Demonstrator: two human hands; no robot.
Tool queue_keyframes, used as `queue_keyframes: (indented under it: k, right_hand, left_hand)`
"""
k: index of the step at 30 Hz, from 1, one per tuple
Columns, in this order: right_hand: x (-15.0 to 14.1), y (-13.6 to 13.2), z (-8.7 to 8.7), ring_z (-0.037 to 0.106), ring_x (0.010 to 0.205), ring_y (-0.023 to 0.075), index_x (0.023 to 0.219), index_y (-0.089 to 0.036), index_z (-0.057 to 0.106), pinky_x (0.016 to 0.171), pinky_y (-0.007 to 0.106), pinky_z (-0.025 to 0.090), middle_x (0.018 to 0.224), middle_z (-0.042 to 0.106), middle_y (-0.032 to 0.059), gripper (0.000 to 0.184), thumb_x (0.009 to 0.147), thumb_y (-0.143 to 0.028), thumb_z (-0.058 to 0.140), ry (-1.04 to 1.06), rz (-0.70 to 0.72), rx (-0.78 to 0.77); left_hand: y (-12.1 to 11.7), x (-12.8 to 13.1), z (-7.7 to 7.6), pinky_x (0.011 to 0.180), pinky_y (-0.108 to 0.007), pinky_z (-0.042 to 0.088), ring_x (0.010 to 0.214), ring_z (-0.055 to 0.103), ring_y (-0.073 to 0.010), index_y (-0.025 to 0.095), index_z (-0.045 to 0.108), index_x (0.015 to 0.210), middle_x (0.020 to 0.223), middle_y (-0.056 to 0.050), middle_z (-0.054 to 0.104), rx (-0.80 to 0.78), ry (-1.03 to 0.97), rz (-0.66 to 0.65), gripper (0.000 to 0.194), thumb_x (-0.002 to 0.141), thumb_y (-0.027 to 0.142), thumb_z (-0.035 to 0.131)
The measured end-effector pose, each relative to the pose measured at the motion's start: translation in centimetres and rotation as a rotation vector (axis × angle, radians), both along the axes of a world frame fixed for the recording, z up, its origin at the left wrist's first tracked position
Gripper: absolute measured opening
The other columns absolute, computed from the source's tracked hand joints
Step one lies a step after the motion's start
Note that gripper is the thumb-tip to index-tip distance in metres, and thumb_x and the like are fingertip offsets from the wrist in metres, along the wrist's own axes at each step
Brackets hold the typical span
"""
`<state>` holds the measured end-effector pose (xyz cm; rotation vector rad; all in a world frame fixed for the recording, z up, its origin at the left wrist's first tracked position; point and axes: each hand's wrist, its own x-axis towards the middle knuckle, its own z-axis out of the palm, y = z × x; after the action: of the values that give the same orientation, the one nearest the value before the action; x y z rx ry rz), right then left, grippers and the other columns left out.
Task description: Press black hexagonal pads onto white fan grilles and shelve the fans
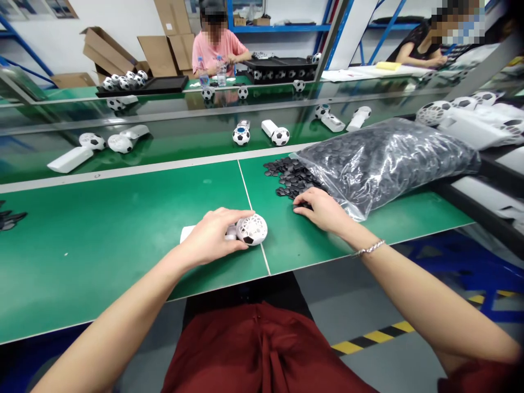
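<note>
My left hand (215, 236) grips a white hand-held fan with a football-shaped head (252, 229), holding it down on the green table (123, 234). Its handle is mostly hidden under my palm. My right hand (321, 208) rests with fingertips on a spill of small black flat pieces (289, 173) at the mouth of a clear plastic bag (388, 158) full of the same pieces. Whether a piece is pinched between the fingers I cannot tell.
A conveyor belt (172, 143) beyond the table carries several football fans (241, 135) and white handles (69, 159). Two people sit at the far bench beside black trays (282, 68). More white fans (470, 117) pile at the right. A few black pieces (9, 218) lie far left.
</note>
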<state>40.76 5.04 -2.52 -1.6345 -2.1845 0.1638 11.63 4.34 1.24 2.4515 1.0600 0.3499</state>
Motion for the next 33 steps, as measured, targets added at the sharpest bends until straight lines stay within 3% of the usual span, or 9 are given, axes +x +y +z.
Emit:
queue_keyframes:
  k: [5,9,12,15,25,30,33]
  right_hand:
    - [-2.3,-2.0,1.3,0.056,0.065,0.0153,0.081,-0.02,0.06,0.061,0.028,0.045,0.072,0.061,0.0006,0.004,0.079,-0.022,0.058,0.204,0.074,-0.106]
    - [-4.3,-4.3,2.1,0.059,0.08,0.0164,0.089,-0.021,0.063,0.075,0.031,0.047,0.086,0.064,0.0036,0.014,0.086,-0.024,0.05,0.354,0.252,-0.109]
    - [-5.4,-5.7,2.4,0.06,0.071,0.0146,0.085,-0.022,0.062,0.068,0.028,0.048,0.08,0.064,0.0014,0.011,0.085,-0.025,0.052,0.468,0.264,-0.201]
    - [-6.2,-6.5,2.2,0.06,0.064,0.0139,0.084,-0.021,0.061,0.06,0.026,0.048,0.073,0.065,-0.0003,0.01,0.084,-0.028,0.054,0.562,0.229,-0.279]
    - [-7.9,-6.1,2.4,0.058,0.08,0.0141,0.089,-0.02,0.065,0.074,0.027,0.047,0.084,0.063,0.003,0.014,0.086,-0.015,0.052,0.475,0.375,0.019]
    - [-8.2,-5.7,1.9,0.057,0.079,0.0147,0.082,-0.02,0.063,0.073,0.03,0.048,0.08,0.059,0.002,0.008,0.082,-0.015,0.057,0.573,0.339,0.004]
    - [-8.2,-5.4,1.5,0.054,0.094,0.0178,0.088,-0.021,0.059,0.077,0.032,0.049,0.095,0.056,0.0045,0.01,0.078,-0.018,0.062,0.656,0.273,-0.083]
  left_hand:
    - [-1.4,0.9,-0.3,0.098,-0.049,0.029,0.107,0.05,-0.0261,0.028,0.049,0.12,0.115,-0.005,0.06,0.112,0.014,0.15,0.061,0.067,0.051,0.068]
    - [-1.5,0.8,-0.1,0.105,-0.055,0.013,0.115,0.045,-0.0246,0.031,0.047,0.121,0.119,-0.001,0.058,0.068,-0.016,0.026,0.054,0.072,0.043,0.066]
    - [-1.3,0.7,0.2,0.106,-0.058,0.007,0.123,0.038,-0.0265,0.033,0.046,0.123,0.124,0.0,0.055,0.006,-0.005,-0.025,0.055,0.072,0.04,0.066]
    - [-1.4,1.1,0.1,0.106,-0.06,0.005,0.124,0.035,-0.0292,0.03,0.046,0.123,0.123,-0.002,0.056,0.006,-0.006,0.034,0.061,0.068,0.044,0.068]
    - [-1.7,1.9,-0.6,0.108,-0.057,0.004,0.123,0.038,-0.0289,0.025,0.051,0.119,0.12,-0.003,0.058,0.04,-0.059,0.135,0.062,0.065,0.051,0.068]
    - [-2.0,2.2,-0.7,0.108,-0.056,0.004,0.12,0.041,-0.0271,0.025,0.054,0.116,0.116,-0.003,0.06,0.054,-0.07,0.174,0.056,0.067,0.047,0.067]
    - [-2.1,2.3,-0.7,0.109,-0.055,0.006,0.116,0.045,-0.0254,0.025,0.054,0.114,0.113,-0.003,0.06,0.046,-0.087,0.187,0.054,0.066,0.044,0.068]
